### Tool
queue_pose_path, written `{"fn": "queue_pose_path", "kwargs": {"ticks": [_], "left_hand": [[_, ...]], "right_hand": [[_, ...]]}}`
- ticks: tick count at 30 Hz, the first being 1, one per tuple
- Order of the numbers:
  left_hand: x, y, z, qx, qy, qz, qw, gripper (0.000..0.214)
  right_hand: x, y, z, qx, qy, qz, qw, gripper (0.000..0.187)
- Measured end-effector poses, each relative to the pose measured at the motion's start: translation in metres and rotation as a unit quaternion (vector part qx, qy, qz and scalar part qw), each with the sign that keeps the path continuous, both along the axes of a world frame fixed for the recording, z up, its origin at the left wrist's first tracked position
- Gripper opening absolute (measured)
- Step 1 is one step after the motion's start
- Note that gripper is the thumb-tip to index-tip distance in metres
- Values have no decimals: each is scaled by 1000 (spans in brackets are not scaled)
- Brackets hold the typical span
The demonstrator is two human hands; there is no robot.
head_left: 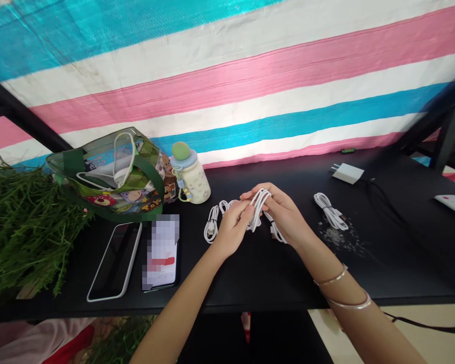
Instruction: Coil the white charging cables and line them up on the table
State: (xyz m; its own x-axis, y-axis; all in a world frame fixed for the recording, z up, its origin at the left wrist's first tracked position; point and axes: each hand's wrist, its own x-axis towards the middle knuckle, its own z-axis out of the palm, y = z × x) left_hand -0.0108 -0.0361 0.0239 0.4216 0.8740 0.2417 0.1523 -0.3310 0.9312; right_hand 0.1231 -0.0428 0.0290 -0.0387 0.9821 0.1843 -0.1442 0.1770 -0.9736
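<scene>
Both my hands meet over the middle of the black table [273, 273], holding a bundle of looped white cable [258, 206]. My left hand [233, 227] pinches the loops from the left side. My right hand [282, 210] wraps its fingers around them from the right, and a plug end of the cable hangs below it. Another coiled white cable [212, 225] lies on the table just left of my left hand. A third coiled white cable [330, 211] lies to the right, apart from my hands.
A clear green cartoon tote bag [114, 177] and a small bottle with a green cap [189, 174] stand at the back left. Two phones [116, 260] lie near the front edge. A white charger plug [348, 173] sits back right. Green plants [18, 222] crowd the left.
</scene>
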Motion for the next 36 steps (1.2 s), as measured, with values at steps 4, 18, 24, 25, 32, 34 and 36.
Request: {"fn": "queue_pose_path", "kwargs": {"ticks": [4,18,24,25,32,34,36], "left_hand": [[0,0,-3,41,19,18,999,28],[4,-1,-6,-140,-95,-18,985,35],[2,-1,-5,-176,-96,-19,980,34],[2,-1,-4,-184,-95,-18,978,33],[3,-2,-1,-235,-127,-18,963,38],[4,-2,0,-236,-138,-22,962,41],[4,-1,-1,-233,-159,-24,959,43]], "right_hand": [[0,1,-2,11,10,-13,1000,33],[-1,-3,-2,145,-158,-108,971,31],[2,-7,-2,167,-250,-165,939,15],[3,-7,-2,165,-254,-170,938,15],[3,-7,-3,187,-236,-180,936,26],[2,-6,-4,208,-217,-180,937,24],[1,-5,-5,218,-192,-183,939,20]]}}
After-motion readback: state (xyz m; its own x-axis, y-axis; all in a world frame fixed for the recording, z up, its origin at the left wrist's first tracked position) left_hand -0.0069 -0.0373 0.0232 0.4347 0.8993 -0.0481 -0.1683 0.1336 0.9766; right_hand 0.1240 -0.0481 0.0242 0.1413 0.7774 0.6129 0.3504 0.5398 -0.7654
